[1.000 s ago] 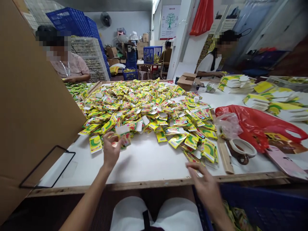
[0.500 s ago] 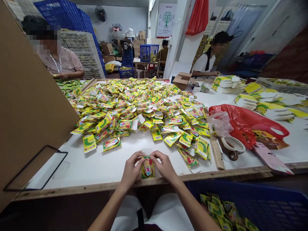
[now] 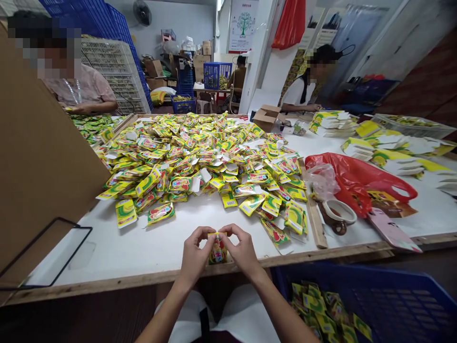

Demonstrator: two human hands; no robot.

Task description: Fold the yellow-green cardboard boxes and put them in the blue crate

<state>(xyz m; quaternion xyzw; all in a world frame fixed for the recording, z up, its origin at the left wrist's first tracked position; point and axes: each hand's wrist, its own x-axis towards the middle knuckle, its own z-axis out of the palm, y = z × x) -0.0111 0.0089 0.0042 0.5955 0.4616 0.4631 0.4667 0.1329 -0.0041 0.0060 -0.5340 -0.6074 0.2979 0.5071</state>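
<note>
Both hands hold one small yellow-and-green printed box (image 3: 217,252) upright at the table's front edge. My left hand (image 3: 197,250) pinches its upper left side, thumb on the front. From the other side, my right hand (image 3: 240,247) grips the top right, its thumb likewise on the front. No white flap shows above the box's top edge, where the fingertips meet. Beyond the hands lies a wide heap of similar small boxes (image 3: 200,157), several with white flaps standing out.
A blue crate (image 3: 389,290) with boxes in it stands below the table at right. On the tabletop are a wooden strip (image 3: 316,221), a mug (image 3: 337,214), a red plastic bag (image 3: 342,176) and a pink phone-like item (image 3: 391,228). Cardboard (image 3: 43,157) rises at left. Co-workers sit further back.
The white flap that stood up from the held box's top no longer shows; my fingers and thumbs have come closer together over the top. The view has shifted slightly.
</note>
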